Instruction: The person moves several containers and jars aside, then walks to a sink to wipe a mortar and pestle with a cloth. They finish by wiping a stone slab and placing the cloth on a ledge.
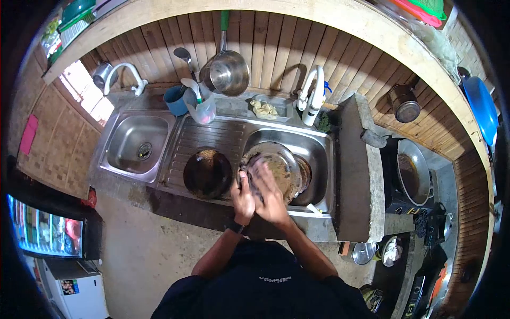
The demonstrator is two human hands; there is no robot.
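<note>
Both my hands are together over the left part of the right sink basin (328,159). My left hand (244,201) has its fingers wrapped round a dark item (258,161) that is blurred. Against the same item lies my right hand (271,196), its fingers smeared by motion. Beneath them, a round, brown-stained metal pan or lid (287,170) rests in the basin. On the ribbed drainboard (183,159), left of my hands, sits a dark round pan (207,173). A white faucet (314,95) stands behind the basin.
An empty left basin (135,143) has its own faucet (127,69). Behind the drainboard are a blue cup (175,101) and a clear jug (201,109). A concrete divider (356,175) separates the sink from a stove with a wok (413,173). Pots hang on the wall.
</note>
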